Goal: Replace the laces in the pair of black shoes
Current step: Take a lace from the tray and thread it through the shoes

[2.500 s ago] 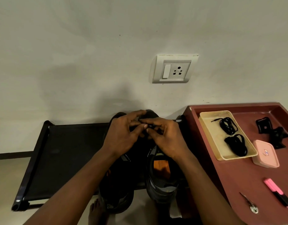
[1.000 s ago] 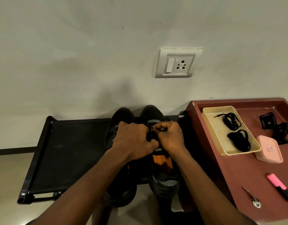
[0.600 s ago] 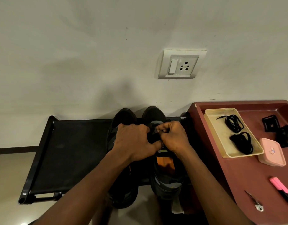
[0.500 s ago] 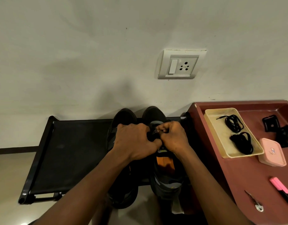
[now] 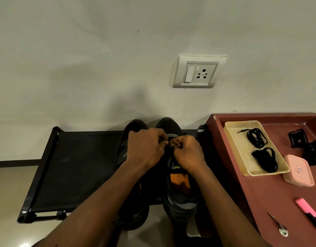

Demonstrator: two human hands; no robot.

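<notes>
Two black shoes stand side by side on a black rack point(image 5: 73, 166), toes to the wall: the left shoe point(image 5: 132, 211) and the right shoe point(image 5: 180, 198) with an orange insole. My left hand point(image 5: 144, 148) and my right hand point(image 5: 187, 152) meet over the right shoe's front eyelets, fingers curled and pinching a black lace point(image 5: 168, 144) between them. Most of the lace is hidden by my fingers. Two bundled black laces, a far bundle point(image 5: 256, 139) and a near bundle point(image 5: 266, 159), lie in a cream tray point(image 5: 232, 139) to the right.
The tray sits on a maroon table point(image 5: 271, 193) with a pink box point(image 5: 299, 171), black clips point(image 5: 298, 139), a pink highlighter point(image 5: 309, 213) and small scissors point(image 5: 278, 225). A wall socket point(image 5: 199, 72) is above the shoes. The rack's left half is bare fabric.
Both hands came down from the shoes' toes to the right shoe's eyelets and curled tight around the lace. Over the last half second they barely moved.
</notes>
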